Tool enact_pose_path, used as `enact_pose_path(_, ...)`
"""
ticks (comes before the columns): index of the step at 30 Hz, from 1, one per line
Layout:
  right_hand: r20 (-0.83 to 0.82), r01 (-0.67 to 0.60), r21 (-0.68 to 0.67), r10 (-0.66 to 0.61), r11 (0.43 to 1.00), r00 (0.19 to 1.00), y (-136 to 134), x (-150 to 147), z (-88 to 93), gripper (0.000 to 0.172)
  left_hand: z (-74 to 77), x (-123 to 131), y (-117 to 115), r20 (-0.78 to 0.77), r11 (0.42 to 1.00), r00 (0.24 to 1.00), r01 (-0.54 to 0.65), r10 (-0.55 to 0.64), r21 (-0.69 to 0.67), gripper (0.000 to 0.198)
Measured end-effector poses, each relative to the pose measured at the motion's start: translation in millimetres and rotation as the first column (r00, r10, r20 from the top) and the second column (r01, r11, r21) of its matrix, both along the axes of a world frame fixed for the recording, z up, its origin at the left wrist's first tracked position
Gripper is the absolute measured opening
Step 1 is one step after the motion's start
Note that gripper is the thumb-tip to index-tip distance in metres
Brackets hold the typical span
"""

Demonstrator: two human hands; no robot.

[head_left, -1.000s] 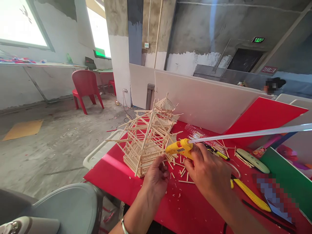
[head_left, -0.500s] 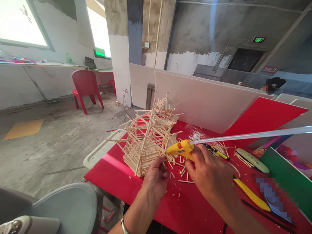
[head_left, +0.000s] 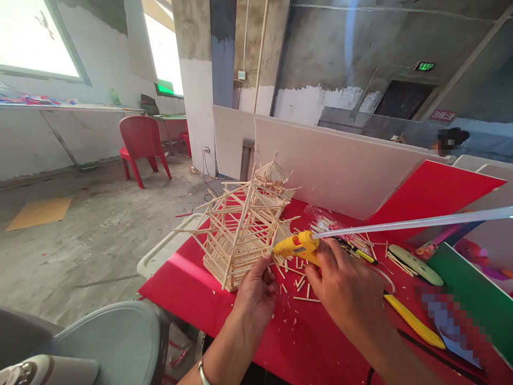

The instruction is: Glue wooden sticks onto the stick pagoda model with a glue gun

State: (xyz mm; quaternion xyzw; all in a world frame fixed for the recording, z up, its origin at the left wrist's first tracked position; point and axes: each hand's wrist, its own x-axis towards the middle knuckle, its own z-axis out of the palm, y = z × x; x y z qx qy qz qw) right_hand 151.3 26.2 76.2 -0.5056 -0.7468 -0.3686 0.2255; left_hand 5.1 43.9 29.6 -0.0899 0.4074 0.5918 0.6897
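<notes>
My right hand (head_left: pixel 347 283) is wrapped round a yellow hot glue gun (head_left: pixel 298 247), its nozzle pointing left. A long clear glue stick (head_left: pixel 412 222) runs out of its back toward the right edge. Just below the nozzle, my left hand (head_left: pixel 256 291) is closed in a pinch; what its fingertips hold is too small to make out. Beside both hands stands an open frame model of thin wooden sticks (head_left: pixel 236 240), with slanting poles over a slatted base. Behind it is a smaller stick pavilion (head_left: pixel 272 174) with a pointed roof.
Cut stick pieces (head_left: pixel 300 280) lie on the red tabletop (head_left: pixel 192 299). To the right are a yellow utility knife (head_left: pixel 414 321), a green oblong case (head_left: pixel 417 264) and a green board (head_left: pixel 473 299). A grey stool (head_left: pixel 112 342) stands at lower left. White panels (head_left: pixel 320 166) rise behind; a person is beyond them.
Both hands and the glue gun stay almost still, nozzle by the left fingertips. Beyond the panels, the person's head has shifted slightly.
</notes>
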Motion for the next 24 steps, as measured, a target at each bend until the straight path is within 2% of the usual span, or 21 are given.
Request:
enact_pose_path(12,0.014,0.0,-0.014,0.0,1.0,1.0,-1.4,-0.4,1.9,0.016,-5.1,-0.2,1.0,-0.014,1.0,1.0,-0.001,0.002,0.021,0.013)
enact_pose_path(24,0.008,-0.009,-0.002,0.009,1.0,1.0,-8.1,4.9,5.0,0.012,1.6,1.1,-1.2,-0.056,1.0,0.998,-0.001,0.001,-0.001,0.01)
